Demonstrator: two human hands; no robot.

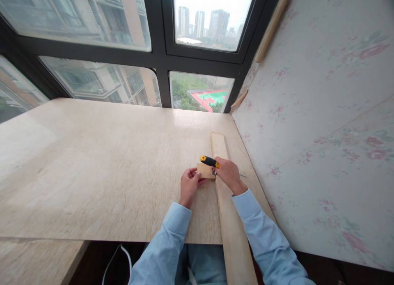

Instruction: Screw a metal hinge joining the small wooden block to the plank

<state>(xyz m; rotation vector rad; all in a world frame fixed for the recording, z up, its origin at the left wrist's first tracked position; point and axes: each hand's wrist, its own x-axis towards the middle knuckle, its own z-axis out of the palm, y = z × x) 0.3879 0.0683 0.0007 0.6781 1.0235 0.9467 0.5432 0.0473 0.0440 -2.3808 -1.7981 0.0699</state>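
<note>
A small wooden block (204, 170) is pinched between the thumb and fingers of my left hand (190, 184). Its right end meets the edge of a long wooden board (229, 219), where a small metal piece, perhaps a hinge (213, 172), shows partly behind my fingers. Closed around a screwdriver is my right hand (229, 173), over the board. The screwdriver's black and yellow handle (209, 161) points left above the block, and its thin shaft emerges to the right of my hand. My right fingertips are near the metal piece; whether they touch it is hidden.
The board lies lengthwise on the beige marble-patterned ledge (107, 170) and juts past its front edge toward me. A flowered wall (323, 133) rises close on the right. Dark window frames (200, 61) stand behind. A white cable (124, 252) hangs below the front edge.
</note>
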